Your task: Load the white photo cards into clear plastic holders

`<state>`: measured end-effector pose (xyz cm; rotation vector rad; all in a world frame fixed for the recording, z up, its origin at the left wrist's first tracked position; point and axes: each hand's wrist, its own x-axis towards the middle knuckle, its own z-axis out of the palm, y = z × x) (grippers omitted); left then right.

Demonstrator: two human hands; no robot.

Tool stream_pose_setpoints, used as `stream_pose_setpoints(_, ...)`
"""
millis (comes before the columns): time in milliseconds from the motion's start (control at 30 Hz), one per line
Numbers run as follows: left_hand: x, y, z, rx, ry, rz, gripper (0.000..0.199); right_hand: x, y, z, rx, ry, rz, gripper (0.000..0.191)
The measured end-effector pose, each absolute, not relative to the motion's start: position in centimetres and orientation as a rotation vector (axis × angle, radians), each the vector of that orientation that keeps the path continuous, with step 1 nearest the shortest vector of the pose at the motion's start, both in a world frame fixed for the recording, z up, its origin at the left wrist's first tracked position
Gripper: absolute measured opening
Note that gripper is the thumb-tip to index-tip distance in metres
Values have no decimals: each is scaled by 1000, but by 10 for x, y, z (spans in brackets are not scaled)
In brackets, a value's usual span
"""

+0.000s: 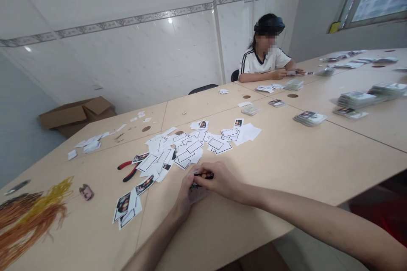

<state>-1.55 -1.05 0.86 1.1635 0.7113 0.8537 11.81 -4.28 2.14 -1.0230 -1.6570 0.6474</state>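
Translucent plastic sleeve (199, 191), lying flat and steadied by the left hand (183, 194); dark printed strip (204, 175), pinched above it by the right hand (220, 180).

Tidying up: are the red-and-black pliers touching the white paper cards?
Touching: the head view shows the red-and-black metal pliers tucked under the white paper cards.

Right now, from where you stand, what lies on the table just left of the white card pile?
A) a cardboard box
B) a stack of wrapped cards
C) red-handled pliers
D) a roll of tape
C. Red-and-black-handled pliers lie on the table at the left edge of the white card pile.
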Motion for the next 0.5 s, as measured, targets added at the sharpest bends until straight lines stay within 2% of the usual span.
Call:
stream_pose_setpoints(200, -17, -9, 11, 1380, 719, 953, 30, 118, -45, 24, -953, -1662, 663, 11)
stream_pose_setpoints(500, -18, -5, 8, 1609, 770, 1073, 44, 119, -45, 24, -991, -1717, 585, 14)
